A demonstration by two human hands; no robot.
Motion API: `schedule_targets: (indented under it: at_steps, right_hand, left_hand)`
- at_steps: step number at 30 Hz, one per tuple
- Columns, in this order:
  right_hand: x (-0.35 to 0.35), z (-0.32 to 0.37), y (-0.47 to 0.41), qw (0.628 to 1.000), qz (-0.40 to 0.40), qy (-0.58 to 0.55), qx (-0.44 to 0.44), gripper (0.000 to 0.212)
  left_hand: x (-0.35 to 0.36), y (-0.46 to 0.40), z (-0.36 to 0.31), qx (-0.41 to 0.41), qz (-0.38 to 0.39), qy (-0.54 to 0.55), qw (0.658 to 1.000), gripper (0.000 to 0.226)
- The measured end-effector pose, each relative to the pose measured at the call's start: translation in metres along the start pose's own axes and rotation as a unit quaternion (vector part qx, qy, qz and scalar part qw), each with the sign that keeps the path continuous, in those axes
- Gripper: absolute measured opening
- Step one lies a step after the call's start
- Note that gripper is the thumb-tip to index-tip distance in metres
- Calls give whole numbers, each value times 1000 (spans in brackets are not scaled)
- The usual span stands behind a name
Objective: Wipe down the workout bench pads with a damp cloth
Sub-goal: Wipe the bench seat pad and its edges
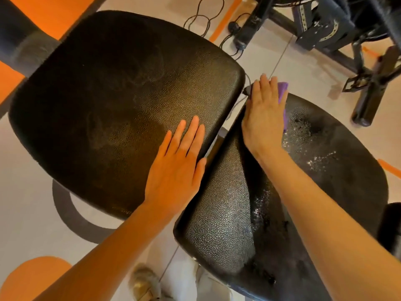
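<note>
Here, purple cloth (283,98) under right hand (263,118) wets black pad (325,170).

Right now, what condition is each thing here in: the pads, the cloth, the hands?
Large black textured left pad: dull, faintly smudged.
Black textured right pad: wet droplets, worn patches.
Purple cloth: pressed onto right pad.
Left hand: flat, fingers spread, empty.
Right hand: flat on cloth.
</note>
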State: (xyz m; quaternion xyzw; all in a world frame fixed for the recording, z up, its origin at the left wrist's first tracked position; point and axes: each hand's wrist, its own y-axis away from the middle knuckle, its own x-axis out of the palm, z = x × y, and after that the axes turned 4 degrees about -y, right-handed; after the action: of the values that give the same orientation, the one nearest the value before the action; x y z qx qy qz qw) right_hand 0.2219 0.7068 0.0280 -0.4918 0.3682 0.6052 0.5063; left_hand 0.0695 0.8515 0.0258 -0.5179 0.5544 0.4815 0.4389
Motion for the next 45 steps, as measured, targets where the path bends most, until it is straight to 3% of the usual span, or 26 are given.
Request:
schedule_targets:
  at_steps: [3,6,10,15,17,20,22,26,28,31,33,37,39,42,45]
  right_hand:
    - [0,13,80,998,30,-26,-55,48]
    - [-5,-5,62,993,52,10,-104,48]
    - [-6,-23,-18,1000,12,5,15,51]
    - [-10,-7,79,998,45,5,-54,50]
    - [-11,-20,60,996,53,25,-71,50]
    - [-11,-32,-1,999,20,25,-4,53]
    - [-9,-22,6,999,3,1,35,53]
    - [-12,0,101,996,69,14,-59,51]
    - [-14,-17,82,992,74,36,-91,52]
    - [-16,-37,7,999,29,39,-6,54]
    - [-11,-28,11,999,4,12,42,54]
    - [-15,-11,101,998,50,15,-45,51]
    - [-17,-30,81,994,59,36,-90,51]
    - [-17,-47,18,1000,8,27,-13,53]
    - [-12,-26,53,1000,-10,2,28,52]
  left_hand:
    - [-2,1,1,-2,9,-6,1000,65]
    - [-2,0,1,1,11,-1,1000,64]
    - [-1,1,1,2,9,-4,1000,64]
    - [-3,1,0,-6,11,3,1000,64]
    - [-3,0,-1,-2,15,0,1000,64]
    - [-2,2,0,-2,16,-13,1000,65]
    - [-2,1,-1,0,15,-15,1000,65]
    - [-5,1,-1,-6,21,-10,1000,65]
    - [-6,1,-1,-3,24,-14,1000,68]
    - [-6,1,-2,-1,32,-35,999,82]
    - [-6,0,-3,2,39,-46,998,93]
    - [-9,0,-4,3,47,-49,998,103]
    - [-10,0,-3,6,44,-48,998,104]
    - [-8,0,-4,10,40,-55,998,104]
    - [-8,0,-4,11,34,-49,998,103]
